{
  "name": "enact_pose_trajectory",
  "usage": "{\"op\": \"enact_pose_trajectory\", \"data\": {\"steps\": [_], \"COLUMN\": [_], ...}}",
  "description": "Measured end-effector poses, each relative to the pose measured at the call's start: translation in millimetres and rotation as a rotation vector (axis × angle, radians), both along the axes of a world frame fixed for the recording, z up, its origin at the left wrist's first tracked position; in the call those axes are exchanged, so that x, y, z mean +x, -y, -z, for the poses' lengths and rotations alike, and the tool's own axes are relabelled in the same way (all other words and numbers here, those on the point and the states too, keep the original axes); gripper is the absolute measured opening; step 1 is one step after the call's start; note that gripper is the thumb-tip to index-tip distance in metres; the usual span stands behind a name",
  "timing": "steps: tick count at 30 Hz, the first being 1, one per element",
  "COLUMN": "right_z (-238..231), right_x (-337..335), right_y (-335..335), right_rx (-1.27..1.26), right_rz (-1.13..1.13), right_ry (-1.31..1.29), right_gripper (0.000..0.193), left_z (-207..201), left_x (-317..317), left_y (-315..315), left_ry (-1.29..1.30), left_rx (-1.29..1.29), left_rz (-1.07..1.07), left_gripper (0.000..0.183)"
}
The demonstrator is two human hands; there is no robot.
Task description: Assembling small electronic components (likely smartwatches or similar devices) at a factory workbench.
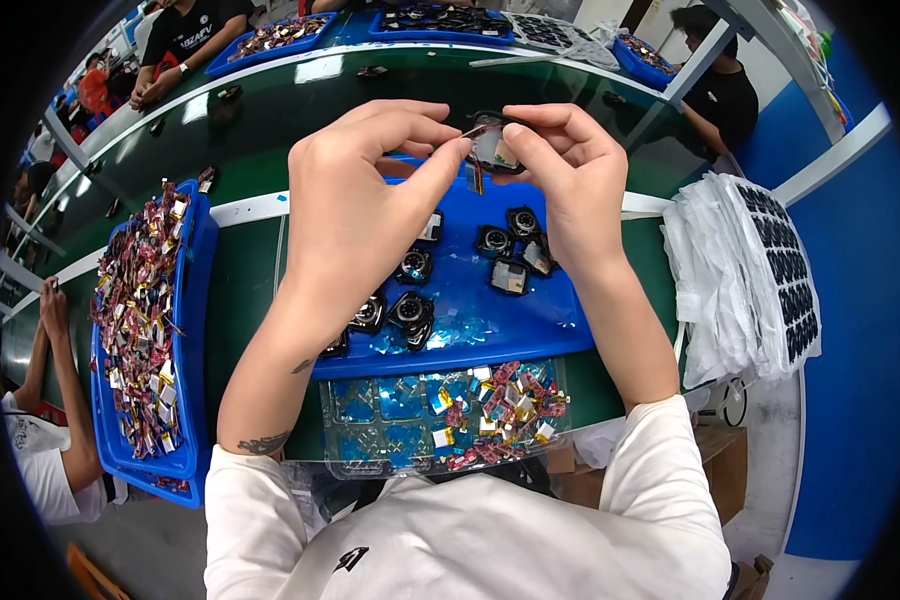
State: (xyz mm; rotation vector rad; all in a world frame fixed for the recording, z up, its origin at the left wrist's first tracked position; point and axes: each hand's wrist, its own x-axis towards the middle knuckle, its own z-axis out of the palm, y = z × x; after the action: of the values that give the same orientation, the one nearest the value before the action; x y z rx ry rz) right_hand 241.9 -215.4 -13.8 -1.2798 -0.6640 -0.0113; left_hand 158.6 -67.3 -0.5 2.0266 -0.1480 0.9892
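My right hand (582, 180) grips a black watch case (490, 152) by its edge, with its inner side facing me. Thumb and forefinger of my left hand (355, 190) are pinched at the case's left side on a small wired circuit board. A small flat part (475, 181) hangs below the case. Both hands are raised over a blue tray (560, 312). Inside that tray several black watch cases (410, 308) lie at the left, partly behind my left forearm. Another group of watch cases (508, 276) lies at the right, beside scattered blue film pieces (455, 332).
Nearest me is a clear compartment tray (370, 466) holding blue film and wired boards with batteries (510, 410). A blue bin (199, 260) heaped with similar parts stands left. White bags and black moulded trays (785, 262) are stacked right. Beyond runs a green conveyor (270, 130), with people around it.
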Motion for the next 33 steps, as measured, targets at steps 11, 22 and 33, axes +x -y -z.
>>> {"op": "enact_pose_trajectory", "data": {"steps": [11,22,33], "right_z": [4,-2,21], "right_x": [-2,0,112], "right_y": [1,4,12], "right_rx": [0.051,0.072,-0.45], "right_rz": [0.038,-0.171,0.171], "right_ry": [0.175,0.161,-0.046], "right_gripper": [0.012,0.017,0.02], "left_z": [-4,0,-15], "left_x": [-2,6,5], "left_y": [-3,-2,-48], "left_ry": [-0.397,-0.216,-0.126], "left_rx": [-0.538,-0.392,-0.38], "left_rz": [0.462,0.221,0.099], "left_gripper": [0.014,0.016,0.021]}}
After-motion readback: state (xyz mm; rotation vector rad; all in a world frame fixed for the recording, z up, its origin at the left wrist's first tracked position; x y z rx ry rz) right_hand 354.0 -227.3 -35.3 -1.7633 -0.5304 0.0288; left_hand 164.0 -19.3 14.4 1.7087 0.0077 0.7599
